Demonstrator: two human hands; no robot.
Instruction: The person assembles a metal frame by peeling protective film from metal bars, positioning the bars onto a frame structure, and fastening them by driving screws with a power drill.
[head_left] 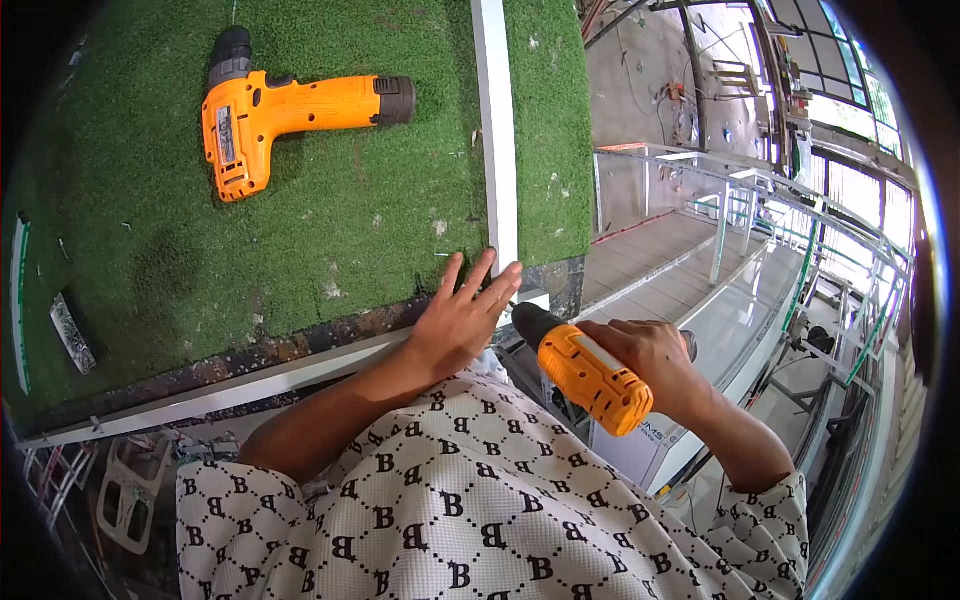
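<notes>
My right hand (655, 362) is wrapped round the handle of an orange cordless drill (597, 378). The drill's black chuck points up and left, at the corner of a white metal frame. One bar of that frame, a long white profile (497, 130), runs away from me; another white profile (250, 385) runs along the near table edge. Across the corner lies my left hand (462, 318), fingers stretched and apart on the bar, its thumb not clearly visible. The bit's tip is too small to make out. A second orange cordless drill (290, 120) rests on its side.
Green turf (370, 210) covers the worktable, with scraps near its left side, including a short metal piece (73, 332). Beyond the right edge stand white metal frames (722, 230) over a tiled surface (650, 255). A white plastic chair (130, 505) is below at left.
</notes>
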